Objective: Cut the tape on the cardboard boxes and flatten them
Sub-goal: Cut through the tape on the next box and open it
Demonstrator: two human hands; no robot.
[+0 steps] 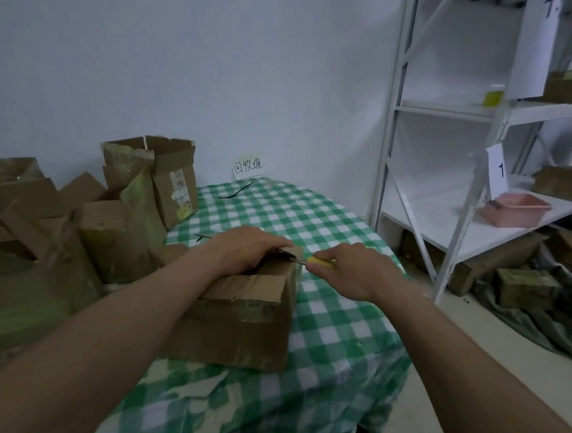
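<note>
On the desk sits the cardboard box; your left hand grips its far top flap, and your right hand clamps the yellow cutter at that corner. A slip can drive the blade into the left fingers just beside it. The blade tip and the tape are hard to make out.

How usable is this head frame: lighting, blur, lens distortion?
Head view: dim, flat, greenish light, no hard shadows; wide-angle lens bows the shelving; the box pile at left is soft; left hand, right hand, yellow cutter and front box read sharper.
</note>
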